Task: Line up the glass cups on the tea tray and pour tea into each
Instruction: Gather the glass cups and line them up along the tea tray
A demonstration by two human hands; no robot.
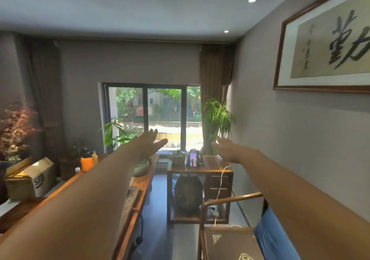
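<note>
Neither the glass cups nor the tea tray could be made out. The left hand (149,142) and the right hand (227,146) were stretched forward at arm's length, fingers spread and holding nothing, raised above the long wooden worktop (140,181).

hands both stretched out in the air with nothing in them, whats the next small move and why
Probably lower the gaze and both hands toward the long wooden table on the left. The left hand and right hand are open, empty and raised toward the window, and no glass cups or tea tray show in this view.
</note>
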